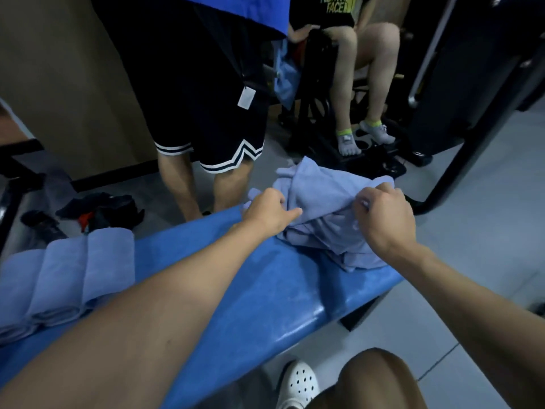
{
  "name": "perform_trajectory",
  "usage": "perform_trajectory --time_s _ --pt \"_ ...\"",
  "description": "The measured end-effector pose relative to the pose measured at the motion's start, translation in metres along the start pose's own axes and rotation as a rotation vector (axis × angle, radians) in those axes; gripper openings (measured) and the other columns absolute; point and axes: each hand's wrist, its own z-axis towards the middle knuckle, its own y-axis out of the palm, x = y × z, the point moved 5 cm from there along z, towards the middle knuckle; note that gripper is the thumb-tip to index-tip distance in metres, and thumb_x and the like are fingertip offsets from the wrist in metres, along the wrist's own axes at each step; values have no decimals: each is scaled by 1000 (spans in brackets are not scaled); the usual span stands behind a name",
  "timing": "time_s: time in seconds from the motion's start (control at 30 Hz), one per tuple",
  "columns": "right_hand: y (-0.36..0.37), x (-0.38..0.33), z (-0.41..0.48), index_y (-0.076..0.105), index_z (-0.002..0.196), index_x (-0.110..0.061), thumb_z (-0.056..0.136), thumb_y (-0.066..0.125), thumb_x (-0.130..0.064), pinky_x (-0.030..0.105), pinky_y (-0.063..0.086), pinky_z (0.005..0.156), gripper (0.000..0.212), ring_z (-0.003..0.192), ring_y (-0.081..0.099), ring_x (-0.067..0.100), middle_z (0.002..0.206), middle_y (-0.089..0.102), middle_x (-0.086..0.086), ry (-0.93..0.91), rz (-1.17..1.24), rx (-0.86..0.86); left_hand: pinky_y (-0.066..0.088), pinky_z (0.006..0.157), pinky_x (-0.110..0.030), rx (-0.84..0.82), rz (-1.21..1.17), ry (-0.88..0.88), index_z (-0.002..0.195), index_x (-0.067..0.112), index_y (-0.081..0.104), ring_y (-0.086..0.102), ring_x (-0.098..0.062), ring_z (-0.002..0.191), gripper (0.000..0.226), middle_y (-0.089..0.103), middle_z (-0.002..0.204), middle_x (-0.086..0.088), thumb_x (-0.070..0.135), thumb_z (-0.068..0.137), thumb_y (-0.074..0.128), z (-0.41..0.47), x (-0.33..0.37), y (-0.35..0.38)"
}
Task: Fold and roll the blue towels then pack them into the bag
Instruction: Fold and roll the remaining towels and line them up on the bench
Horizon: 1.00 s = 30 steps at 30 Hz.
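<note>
A heap of unfolded pale blue towels [330, 214] lies crumpled at the centre right of the frame, on the far end of the blue padded desk [236, 290]. The right hand [383, 214] is closed in a pinch on a raised fold of the top towel, lifting it a little off the heap. The left hand [268, 211] rests on the left edge of the heap with the fingers curled under and the thumb stretched out over the cloth; whether it grips the cloth cannot be told. At the lower left of the frame three rolled towels [67, 276] lie side by side, touching, on the same desk. No bag can be made out with certainty. The cloth looks soft, limp and light, with grip enough not to slip; it will sag and bunch wherever it is unsupported, so it is best taken by two corners of one edge and shaken flat before folding.
</note>
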Motion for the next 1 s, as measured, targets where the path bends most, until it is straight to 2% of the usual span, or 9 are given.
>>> perform_trajectory --time_s 0.1,0.23,0.3,0.37,0.57,0.77,0.83,0.93,1.0 --pt "-10 -3 2 63 84 -10 93 50 -14 41 47 59 16 78 50 28 91 52 7 -36 162 65 35 61 -31 13 -160 -73 49 15 36 36 -21 55 53 36 48 5 31 77 78 4 -2 15" --pt "-20 -10 4 66 95 -12 94 51 -13 36 47 69 15 83 55 23 96 58 5 -55 318 112 32 56 -27 118 -392 -78 45 18 47 33 -16 52 43 35 45 10 13 81 69 2 4 8" --pt "-27 -16 6 67 97 -12 94 54 -11 21 44 72 13 85 55 17 100 59 1 -77 382 140 38 56 -24 246 -517 -20 60 21 58 43 -10 55 29 50 54 10 11 87 67 -6 13 -14" --pt "-34 -27 8 67 97 -9 93 55 -7 7 39 73 13 87 55 13 102 58 -2 -115 432 161 41 55 -21 356 -606 26 74 20 58 47 -6 55 18 57 60 8 16 92 64 -16 17 -43" --pt "-60 -87 7 68 101 -4 94 56 -7 9 39 78 15 90 52 8 111 61 5 -294 492 266 34 51 -14 589 -620 224 78 16 54 41 4 48 19 53 61 4 7 94 59 -63 9 -133" --pt "-67 -161 -19 66 96 -5 89 57 -4 7 37 74 11 81 49 4 99 60 5 -418 599 266 37 56 -12 722 -564 239 80 18 57 47 6 54 19 55 64 7 7 95 61 -131 -29 -199" --pt "-61 -180 -30 64 96 -9 93 55 -9 16 41 74 9 77 46 6 93 57 3 -442 621 237 37 56 -11 743 -545 214 83 11 58 46 5 53 13 55 62 6 6 94 61 -154 -42 -211" --pt "-48 -198 -48 59 100 -13 97 49 -16 44 46 76 11 83 53 23 93 52 2 -504 573 174 32 50 -12 743 -509 155 84 8 59 40 2 47 11 48 52 14 7 95 62 -183 -66 -219" --pt "-34 -204 -59 58 101 -17 99 46 -18 49 45 77 12 84 54 27 94 50 -1 -543 530 84 27 46 -16 715 -497 122 80 11 57 32 -1 43 16 42 44 15 8 95 62 -197 -83 -216"
